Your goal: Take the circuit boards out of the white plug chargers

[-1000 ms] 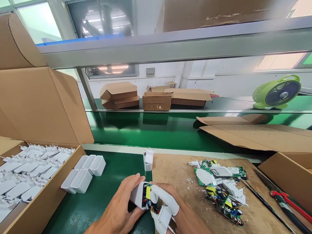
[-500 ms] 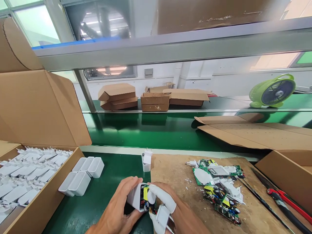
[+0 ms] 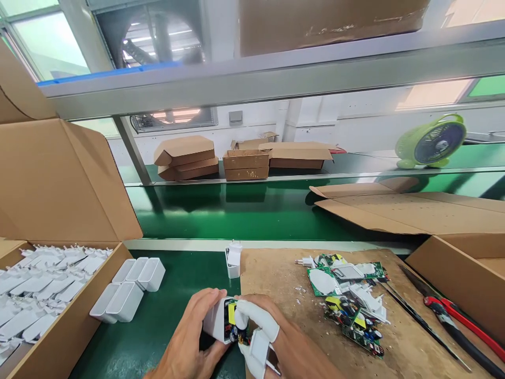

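My left hand (image 3: pixel 192 332) is closed around a white plastic charger housing (image 3: pixel 215 319), tilted with its opening to the right. A circuit board (image 3: pixel 232 322) with a yellow transformer sticks partly out of that opening. My right hand (image 3: pixel 290 342) has white coverings on thumb and finger, and these pinch the board's outer end. Against the same fingers lies a white plug cover (image 3: pixel 260 345) with a metal pin pointing down to the right. How the cover joins the board is hidden by the fingers.
Empty white housings (image 3: pixel 125 301) stand left, beside a carton (image 3: pixel 89 310) of white plug covers. Another white charger piece (image 3: pixel 233 260) stands behind my hands. Loose circuit boards (image 3: pixel 351 305) lie on a brown board (image 3: pixel 276 273). Rightward are tweezers (image 3: pixel 426 326), red-handled pliers (image 3: pixel 450 316) and an open carton (image 3: pixel 465 268).
The whole view has shifted slightly, so the surroundings appear a little further left. Both hands keep the same grip, and the board stays partly inside the housing.
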The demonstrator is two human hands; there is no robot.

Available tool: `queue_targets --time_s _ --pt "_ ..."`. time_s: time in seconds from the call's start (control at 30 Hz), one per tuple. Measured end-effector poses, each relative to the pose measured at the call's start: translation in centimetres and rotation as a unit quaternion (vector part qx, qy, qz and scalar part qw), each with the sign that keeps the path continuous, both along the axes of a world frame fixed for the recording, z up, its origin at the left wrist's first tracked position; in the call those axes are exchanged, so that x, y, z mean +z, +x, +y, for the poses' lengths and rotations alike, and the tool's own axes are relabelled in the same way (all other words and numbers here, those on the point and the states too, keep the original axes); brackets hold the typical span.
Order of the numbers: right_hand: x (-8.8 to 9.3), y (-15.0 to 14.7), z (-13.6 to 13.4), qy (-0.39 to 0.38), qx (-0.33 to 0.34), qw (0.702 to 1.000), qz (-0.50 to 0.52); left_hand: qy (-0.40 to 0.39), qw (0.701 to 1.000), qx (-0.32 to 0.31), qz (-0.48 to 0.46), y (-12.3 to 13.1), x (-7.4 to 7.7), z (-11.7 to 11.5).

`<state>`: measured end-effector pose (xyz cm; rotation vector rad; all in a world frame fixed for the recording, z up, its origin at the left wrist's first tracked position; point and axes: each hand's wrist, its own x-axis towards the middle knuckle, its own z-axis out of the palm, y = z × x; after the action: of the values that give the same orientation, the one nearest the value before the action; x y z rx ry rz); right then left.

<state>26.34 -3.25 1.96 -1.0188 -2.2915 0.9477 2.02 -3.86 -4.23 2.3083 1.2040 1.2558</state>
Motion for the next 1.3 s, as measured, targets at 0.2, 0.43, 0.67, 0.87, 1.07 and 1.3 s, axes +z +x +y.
queue_targets --time_s 0.2,0.43,0.67,0.87,1.07,1.3 --pt "-0.2 0.1 0.2 0.016 0.027 1.000 0.002 -0.018 1.000 -0.023 0.007 -0.3 -0.4 0.3" --pt "0.0 0.5 0.2 0.009 0.034 0.999 0.006 -0.011 1.000 -0.027 0.012 -0.5 -0.6 0.6" --pt "-0.9 0.5 0.1 0.029 0.039 0.999 0.012 0.018 1.000 -0.006 -0.004 -0.2 -0.3 0.3" --pt "-0.9 0.3 0.1 0.040 0.039 0.998 0.039 0.031 0.999 -0.011 0.001 -0.3 0.2 0.3" --pt "-0.8 0.4 -0.1 0.079 0.037 0.996 0.011 0.044 0.999 -0.009 0.001 -0.3 0.4 0.5" --pt "-2.0 0.3 0.3 0.150 0.044 0.988 0.018 0.030 0.999 -0.031 -0.002 -0.4 1.0 0.7"
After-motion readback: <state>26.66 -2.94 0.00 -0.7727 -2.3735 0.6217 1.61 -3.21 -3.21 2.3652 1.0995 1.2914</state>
